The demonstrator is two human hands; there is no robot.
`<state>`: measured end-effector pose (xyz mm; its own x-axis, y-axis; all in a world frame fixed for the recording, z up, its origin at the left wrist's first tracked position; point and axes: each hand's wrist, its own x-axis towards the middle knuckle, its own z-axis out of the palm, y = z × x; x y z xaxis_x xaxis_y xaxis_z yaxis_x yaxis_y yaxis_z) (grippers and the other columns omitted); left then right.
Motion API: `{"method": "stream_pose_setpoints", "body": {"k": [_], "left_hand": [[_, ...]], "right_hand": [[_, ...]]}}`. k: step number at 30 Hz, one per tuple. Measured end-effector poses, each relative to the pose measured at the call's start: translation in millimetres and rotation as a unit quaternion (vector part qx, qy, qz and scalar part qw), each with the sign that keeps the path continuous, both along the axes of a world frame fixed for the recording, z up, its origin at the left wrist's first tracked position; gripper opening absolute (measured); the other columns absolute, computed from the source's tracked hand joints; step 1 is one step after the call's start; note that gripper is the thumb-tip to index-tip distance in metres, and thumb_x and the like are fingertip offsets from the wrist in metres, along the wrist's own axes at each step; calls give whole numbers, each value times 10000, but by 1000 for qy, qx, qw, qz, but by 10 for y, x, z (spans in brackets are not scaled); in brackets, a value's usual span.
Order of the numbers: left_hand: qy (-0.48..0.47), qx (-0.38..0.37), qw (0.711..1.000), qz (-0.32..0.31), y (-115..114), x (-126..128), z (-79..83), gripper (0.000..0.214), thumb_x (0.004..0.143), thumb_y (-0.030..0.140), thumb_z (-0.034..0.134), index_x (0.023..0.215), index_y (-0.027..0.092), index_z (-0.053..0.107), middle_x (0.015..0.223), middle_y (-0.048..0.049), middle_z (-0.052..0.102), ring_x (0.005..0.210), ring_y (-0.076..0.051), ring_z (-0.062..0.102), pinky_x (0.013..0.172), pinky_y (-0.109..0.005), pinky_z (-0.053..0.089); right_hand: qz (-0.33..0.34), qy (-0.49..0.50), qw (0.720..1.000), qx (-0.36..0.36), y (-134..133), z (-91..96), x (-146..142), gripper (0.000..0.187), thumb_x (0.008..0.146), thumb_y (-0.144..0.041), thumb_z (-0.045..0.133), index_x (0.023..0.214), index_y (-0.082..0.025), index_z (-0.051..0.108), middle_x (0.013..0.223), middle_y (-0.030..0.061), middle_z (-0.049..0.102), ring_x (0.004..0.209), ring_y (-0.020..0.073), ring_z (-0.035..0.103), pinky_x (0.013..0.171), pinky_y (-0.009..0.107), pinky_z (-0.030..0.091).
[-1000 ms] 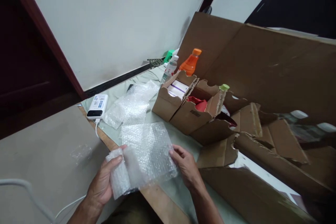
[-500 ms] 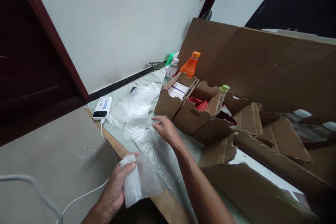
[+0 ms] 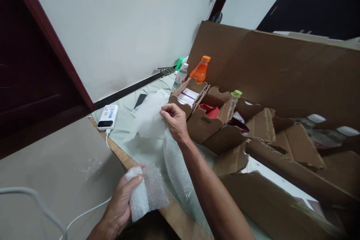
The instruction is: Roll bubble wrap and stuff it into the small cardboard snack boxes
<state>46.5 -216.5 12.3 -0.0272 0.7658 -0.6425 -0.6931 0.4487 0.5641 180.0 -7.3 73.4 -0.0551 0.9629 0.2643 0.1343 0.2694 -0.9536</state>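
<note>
My left hand [image 3: 123, 198] is closed around a folded or rolled piece of bubble wrap [image 3: 139, 195], one loose flap of which hangs out to the right. Whether anything lies inside that roll I cannot tell. Farther out, my right hand [image 3: 176, 120] pinches the edge of a bubble wrap sheet [image 3: 153, 114] and holds it partly raised above the table. Another length of bubble wrap [image 3: 177, 165] runs beneath my right forearm. A dark flat object [image 3: 140, 100] pokes out behind the raised sheet.
A white power bank [image 3: 108, 117] with a plugged-in cable lies by the table's left edge. On the right stand cardboard compartments [image 3: 206, 127] containing white boxes and red packets. Behind them are a clear bottle [image 3: 180, 77], an orange bottle [image 3: 200, 70] and a tall cardboard panel [image 3: 267, 67].
My right hand has moved up and closed on the bubble wrap, lifting it off the table. More of the dark flat object shows. My left hand keeps its hold.
</note>
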Motion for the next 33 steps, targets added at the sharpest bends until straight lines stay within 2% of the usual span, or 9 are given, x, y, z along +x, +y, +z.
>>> {"method": "stream_pose_setpoints", "body": {"k": [6, 12, 15, 18, 20, 24, 27, 30, 33], "left_hand": [[15, 17, 1000, -9, -49, 37, 0, 635, 537, 326, 927, 1118, 165, 728, 904, -73, 788, 868, -294, 752, 770, -353, 568], [54, 28, 998, 17, -113, -57, 8, 640, 500, 327, 949, 1077, 144, 742, 870, -62, 788, 796, -250, 743, 710, -298, 555], [92, 76, 991, 58, 55, -167, 44, 641, 521, 314, 938, 1104, 143, 734, 842, -33, 782, 750, -201, 724, 695, -258, 540], [114, 114, 982, 97, 346, -259, 73, 608, 527, 267, 911, 1097, 147, 735, 826, -10, 774, 726, -176, 709, 672, -231, 523], [112, 119, 982, 95, 541, -290, 69, 561, 525, 211, 881, 1064, 145, 741, 862, -20, 778, 741, -184, 714, 681, -242, 531], [101, 109, 986, 75, 784, -297, -15, 465, 552, 105, 797, 1013, 126, 738, 906, -63, 778, 748, -206, 722, 706, -290, 555], [98, 103, 987, 72, 826, -294, -82, 441, 586, 81, 765, 1023, 127, 725, 929, -70, 776, 735, -194, 717, 716, -294, 556], [96, 102, 988, 70, 812, -305, -84, 433, 604, 69, 754, 1031, 127, 717, 930, -76, 778, 734, -186, 719, 711, -284, 558], [90, 110, 988, 64, 763, -358, 4, 445, 595, 72, 762, 1035, 121, 718, 902, -83, 781, 713, -197, 724, 682, -288, 572]], "right_hand": [[2, 35, 997, -66, 85, -127, -3, 244, 722, -307, 638, 947, -220, 612, 730, -43, 614, 640, 120, 593, 560, 226, 479], [-6, -4, 989, -145, 60, -210, 164, 281, 725, -136, 725, 992, -191, 656, 616, -89, 562, 503, 93, 529, 524, 227, 458], [-8, 3, 982, -191, 11, -190, 239, 252, 893, -230, 692, 1129, -164, 632, 849, -14, 664, 649, 115, 618, 609, 263, 538], [5, 20, 974, -227, -48, -165, 226, 293, 978, -349, 627, 1197, -153, 622, 1130, 67, 667, 901, 176, 675, 767, 358, 592], [10, 36, 973, -230, -88, -125, 170, 262, 966, -354, 640, 1129, -149, 646, 1085, 58, 680, 891, 175, 675, 764, 353, 585], [22, 90, 977, -190, -131, 141, 16, 179, 865, -303, 677, 765, -183, 588, 743, -18, 662, 697, 134, 653, 612, 243, 482], [41, 137, 979, -145, -179, 539, -27, 122, 843, -289, 621, 788, -211, 545, 784, -17, 676, 678, 123, 660, 609, 227, 464], [54, 177, 981, -59, -379, 941, 95, 86, 835, -303, 586, 845, -233, 536, 824, -13, 653, 687, 126, 637, 633, 241, 485], [24, 180, 983, 20, -783, 1107, 379, 131, 788, -343, 623, 854, -252, 556, 820, -5, 606, 700, 146, 581, 641, 260, 488]]}}
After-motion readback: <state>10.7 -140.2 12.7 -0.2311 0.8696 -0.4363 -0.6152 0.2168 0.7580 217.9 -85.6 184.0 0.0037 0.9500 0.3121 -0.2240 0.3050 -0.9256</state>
